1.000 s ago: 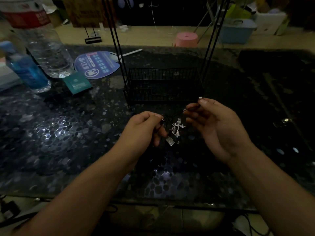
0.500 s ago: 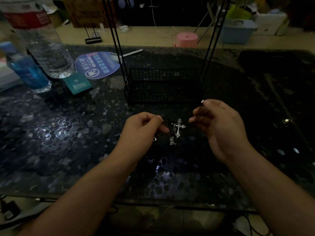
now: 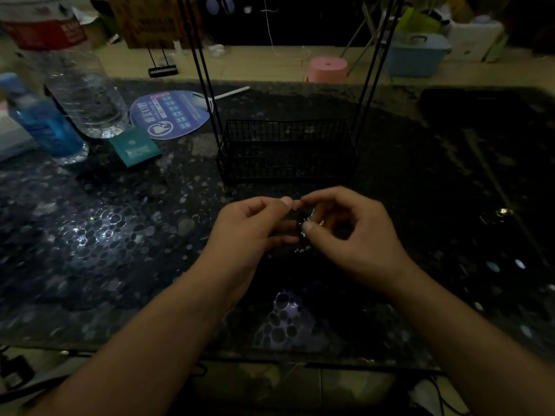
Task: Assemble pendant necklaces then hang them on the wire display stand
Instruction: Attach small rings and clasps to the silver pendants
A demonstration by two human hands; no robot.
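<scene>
My left hand (image 3: 255, 229) and my right hand (image 3: 351, 232) meet over the dark speckled table, fingertips nearly touching. Both pinch a thin black necklace cord with a silver cross pendant (image 3: 303, 232). The pendant is mostly hidden between my fingers; only small glints show. Just behind my hands stands the black wire display stand (image 3: 285, 151), with a mesh basket at its base and thin uprights running out of the top of the view.
A large clear water bottle (image 3: 78, 85), a blue bottle (image 3: 45, 124), a round blue fan (image 3: 171, 114) and a teal packet (image 3: 133, 147) sit at the left. Beyond the table, a pink stool (image 3: 327, 69) and a blue bin (image 3: 417, 54) stand on the floor.
My hands have come together. The right hand moved left and down, closing round the cross pendant, which hung in plain view between them before.
</scene>
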